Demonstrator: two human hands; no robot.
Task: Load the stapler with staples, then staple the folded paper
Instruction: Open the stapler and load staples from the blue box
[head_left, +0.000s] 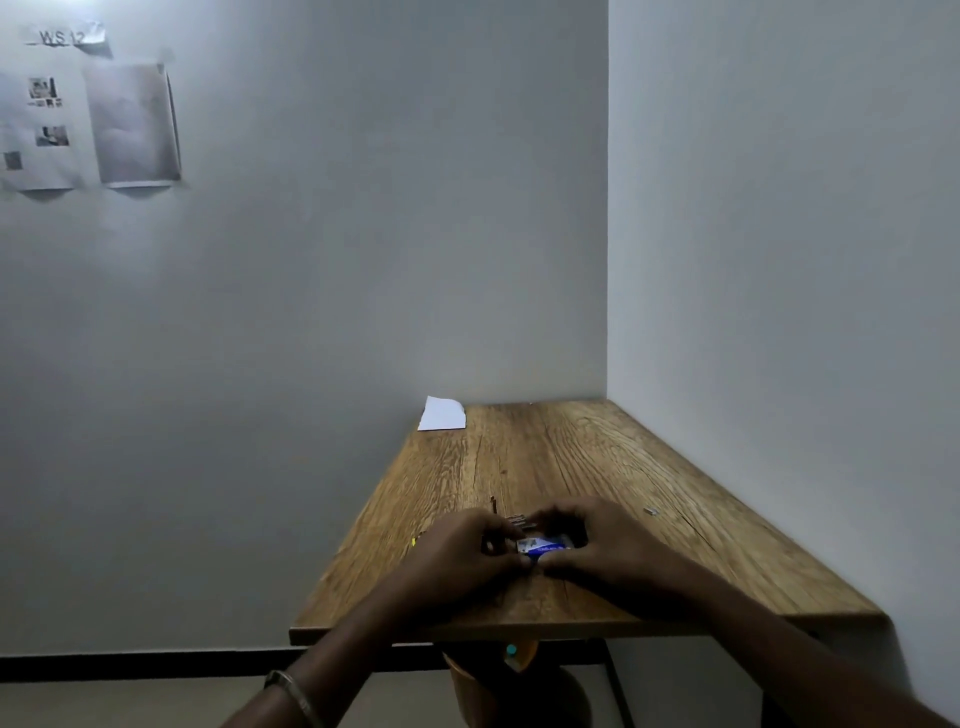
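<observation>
Grip: left hand (467, 556) and right hand (597, 551) both curl round a small staple box (543, 545), pinching it between them near the table (597, 467) front edge.
Box: blue and white; print unreadable.
Beyond grip: staple strip (517, 518) just behind the fingers.
Far left corner: folded paper (442, 414), white.
Wall: label (65, 36) reads "WS 12".

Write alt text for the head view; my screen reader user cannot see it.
Two hands, left hand and right hand, close around a small blue and white box on a wooden table in a corner. A folded paper lies at the table's far left corner.
</observation>
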